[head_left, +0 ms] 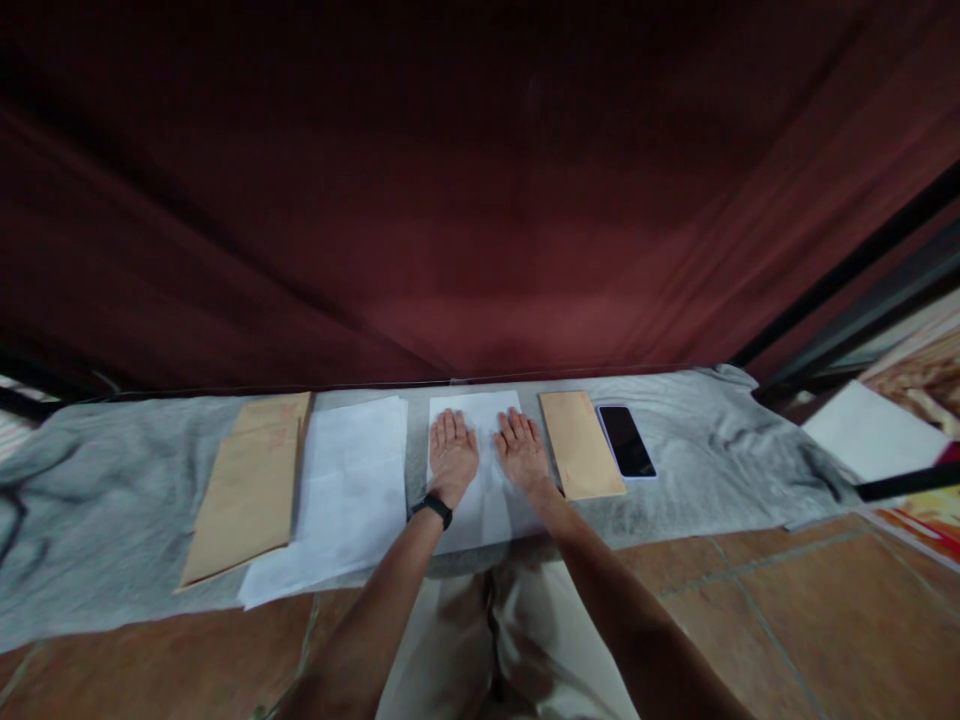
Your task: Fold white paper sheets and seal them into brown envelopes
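My left hand (452,455) and my right hand (520,448) lie flat, palms down and fingers spread, side by side on a white sheet of paper (480,510). The sheet rests on a grey cloth (112,500) spread over the floor. A black band sits on my left wrist. Just right of my right hand lies a brown envelope (580,443), and beside it a dark phone (626,441). Left of my left hand is a stack of white paper (345,490), then a pile of brown envelopes (251,490).
A dark red curtain (480,200) hangs behind the cloth. Terracotta floor tiles (787,620) lie in front. At the right are a black frame (847,290) and a white sheet (870,435) on a patterned surface. My knees show at the bottom.
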`<state>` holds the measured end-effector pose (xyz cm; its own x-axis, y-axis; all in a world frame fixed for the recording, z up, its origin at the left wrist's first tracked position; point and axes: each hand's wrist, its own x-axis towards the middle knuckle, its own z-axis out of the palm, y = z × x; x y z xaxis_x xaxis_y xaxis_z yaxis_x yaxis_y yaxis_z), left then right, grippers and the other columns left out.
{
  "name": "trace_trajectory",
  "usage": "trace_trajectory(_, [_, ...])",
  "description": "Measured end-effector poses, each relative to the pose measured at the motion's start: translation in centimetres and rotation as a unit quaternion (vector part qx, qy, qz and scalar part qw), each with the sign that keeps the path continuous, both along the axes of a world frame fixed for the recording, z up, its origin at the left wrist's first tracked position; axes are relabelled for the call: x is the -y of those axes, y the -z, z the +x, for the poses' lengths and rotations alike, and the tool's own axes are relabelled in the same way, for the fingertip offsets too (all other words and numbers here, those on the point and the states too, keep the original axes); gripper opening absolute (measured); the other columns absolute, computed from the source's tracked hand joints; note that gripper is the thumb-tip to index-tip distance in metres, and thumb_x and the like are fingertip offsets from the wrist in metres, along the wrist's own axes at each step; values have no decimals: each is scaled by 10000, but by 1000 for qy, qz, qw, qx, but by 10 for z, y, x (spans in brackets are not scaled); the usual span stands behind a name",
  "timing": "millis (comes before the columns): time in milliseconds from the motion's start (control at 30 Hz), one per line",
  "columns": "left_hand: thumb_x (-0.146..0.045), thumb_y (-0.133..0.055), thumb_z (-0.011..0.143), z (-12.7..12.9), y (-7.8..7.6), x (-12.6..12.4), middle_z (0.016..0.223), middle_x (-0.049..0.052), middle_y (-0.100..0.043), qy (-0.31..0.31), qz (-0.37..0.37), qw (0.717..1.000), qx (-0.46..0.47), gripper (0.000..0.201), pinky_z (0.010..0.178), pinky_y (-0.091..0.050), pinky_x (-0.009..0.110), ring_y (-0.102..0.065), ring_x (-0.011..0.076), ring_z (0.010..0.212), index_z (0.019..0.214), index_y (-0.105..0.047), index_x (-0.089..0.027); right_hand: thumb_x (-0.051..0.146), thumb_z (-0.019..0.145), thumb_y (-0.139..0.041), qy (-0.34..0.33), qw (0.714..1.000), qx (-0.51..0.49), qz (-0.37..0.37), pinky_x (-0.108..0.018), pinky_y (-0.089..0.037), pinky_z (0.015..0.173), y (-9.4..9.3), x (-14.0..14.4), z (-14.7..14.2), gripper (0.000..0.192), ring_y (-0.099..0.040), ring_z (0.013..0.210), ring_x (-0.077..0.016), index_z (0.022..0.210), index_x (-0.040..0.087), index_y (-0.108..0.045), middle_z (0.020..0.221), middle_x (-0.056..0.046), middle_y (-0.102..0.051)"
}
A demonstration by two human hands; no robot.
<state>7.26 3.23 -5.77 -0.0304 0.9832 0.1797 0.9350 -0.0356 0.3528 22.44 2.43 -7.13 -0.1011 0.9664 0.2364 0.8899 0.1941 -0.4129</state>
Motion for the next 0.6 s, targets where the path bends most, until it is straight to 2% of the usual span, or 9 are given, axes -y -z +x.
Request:
trace_trajectory(100, [-269, -316, 992, 18, -5, -21, 1616, 114, -368, 107, -10, 994, 4, 571, 1258, -183, 510, -236, 269, 1537, 1544, -388, -148, 278, 1025, -376, -1, 1000, 4, -4, -546, -207, 1211, -1, 0, 0, 536, -297, 1509, -302, 1545, 151, -399, 1613, -159, -346])
trace_trajectory(200, [-312, -314, 1000, 26, -4, -36, 1615, 97, -374, 138, -12, 990, 2, 560, 1254, -176, 527, -227, 266, 1540, 1536, -408, -179, 266, 1029, -333, -5, 1000, 12, -2, -526, -211, 1216, -1, 0, 1, 534, -293, 1512, -289, 1542, 137, -404, 1616, -153, -342])
trace_trajectory(433, [-339, -312, 1008, -6, 4, -47, 1610, 169, -359, 53, 21, 998, 6, 595, 1251, -192, 479, -260, 271, 1529, 1543, -366, -85, 295, 1037, -348, 4, 999, 32, -1, -502, -202, 1222, 3, -2, 2, 536, -303, 1508, -276, 1550, 148, -389, 1620, -144, -340])
trace_trajectory(533, [-322, -292, 1015, -18, 3, -37, 1602, 200, -357, 10, 25, 999, -21, 601, 1250, -198, 465, -268, 272, 1526, 1536, -352, -30, 294, 1045, -357, 4, 998, 60, 6, -502, -216, 1215, 3, -2, 1, 525, -318, 1500, -271, 1547, 144, -387, 1621, -148, -339])
trace_trajectory(600, [-325, -285, 1021, -21, 2, -21, 1604, 208, -346, -8, 23, 998, -51, 601, 1252, -194, 452, -270, 274, 1525, 1530, -358, -14, 293, 1048, -366, 5, 997, 76, 14, -502, -235, 1206, 2, -2, 1, 519, -335, 1490, -274, 1541, 134, -393, 1615, -159, -349])
